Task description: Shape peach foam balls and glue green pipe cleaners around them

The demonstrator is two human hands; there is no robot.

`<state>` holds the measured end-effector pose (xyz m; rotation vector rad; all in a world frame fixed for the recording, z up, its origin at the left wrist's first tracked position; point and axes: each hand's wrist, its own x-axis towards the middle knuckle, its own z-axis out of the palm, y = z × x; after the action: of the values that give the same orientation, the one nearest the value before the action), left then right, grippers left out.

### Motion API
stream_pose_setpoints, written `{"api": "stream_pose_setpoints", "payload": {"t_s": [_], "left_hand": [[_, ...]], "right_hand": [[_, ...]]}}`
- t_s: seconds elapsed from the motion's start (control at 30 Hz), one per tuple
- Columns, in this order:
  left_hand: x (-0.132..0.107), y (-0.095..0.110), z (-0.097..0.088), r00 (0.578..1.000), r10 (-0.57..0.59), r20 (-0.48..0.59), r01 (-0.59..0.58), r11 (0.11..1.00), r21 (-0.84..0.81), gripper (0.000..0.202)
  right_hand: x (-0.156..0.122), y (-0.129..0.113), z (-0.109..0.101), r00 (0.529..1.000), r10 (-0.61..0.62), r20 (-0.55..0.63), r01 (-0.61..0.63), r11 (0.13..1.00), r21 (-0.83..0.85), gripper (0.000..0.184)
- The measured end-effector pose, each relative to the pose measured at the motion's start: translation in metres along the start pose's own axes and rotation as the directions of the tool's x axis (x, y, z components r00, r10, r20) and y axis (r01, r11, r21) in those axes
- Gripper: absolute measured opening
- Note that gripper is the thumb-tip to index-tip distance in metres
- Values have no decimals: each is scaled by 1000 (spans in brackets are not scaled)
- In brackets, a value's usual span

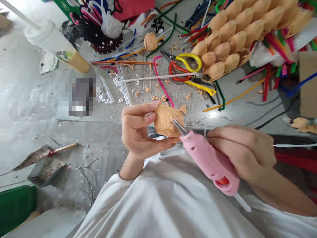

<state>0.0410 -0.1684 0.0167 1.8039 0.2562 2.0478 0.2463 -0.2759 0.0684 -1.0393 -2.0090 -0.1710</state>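
Near the table's front edge, my left hand (138, 132) grips a torn-off egg carton cup (165, 120) of tan pulp between thumb and fingers. My right hand (245, 152) is wrapped round a pink hot glue gun (208, 158), its metal nozzle pointing up and left at the cup's surface. Whether the tip touches the cup I cannot tell. A clear glue stick (243, 202) pokes out of the gun's rear end. Just beyond the cup lies a bent pink pipe cleaner (162, 82).
Scissors (184, 66) and a yellow utility knife (201, 86) lie beyond my hands, near a large egg carton (230, 39). Another cup (150, 41), pearl beads (120, 100), clear glue sticks (123, 87) and a drink cup (59, 46) are on the table. The gun's cord (294, 145) runs right.
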Motion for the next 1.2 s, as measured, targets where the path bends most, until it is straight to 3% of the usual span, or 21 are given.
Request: {"api": "stream_pose_setpoints", "payload": {"t_s": [0.1,0.23,0.37,0.43,0.57,0.77,0.83,1.0,1.2], "left_hand": [[-1,2,-3,1000,-7,17,7,1000,26,78],[-2,7,-5,997,-74,-21,76,991,107,70],[-3,5,-5,997,-80,-11,81,993,88,80],[-4,2,-5,996,-91,-12,91,994,61,78],[-3,0,-4,998,-60,19,59,996,59,67],[1,6,-2,997,-80,17,77,990,117,67],[3,4,-1,1000,-24,19,21,988,154,62],[6,-1,1,996,84,-27,-78,982,172,55],[7,-2,5,991,93,-93,-84,992,90,59]], "right_hand": [[8,9,4,979,-204,31,206,971,-124,11],[6,11,5,988,-155,-6,152,974,-170,17],[2,6,2,998,-29,-58,17,979,-202,13],[6,3,1,996,-51,-73,36,981,-192,13],[17,1,-1,985,-161,55,168,974,-153,19],[6,3,-1,998,-48,-43,39,979,-202,16],[4,1,0,997,-40,-69,28,985,-171,12],[10,-5,3,997,-76,1,75,991,-115,17],[3,-5,4,999,-21,-40,15,990,-142,14]]}}
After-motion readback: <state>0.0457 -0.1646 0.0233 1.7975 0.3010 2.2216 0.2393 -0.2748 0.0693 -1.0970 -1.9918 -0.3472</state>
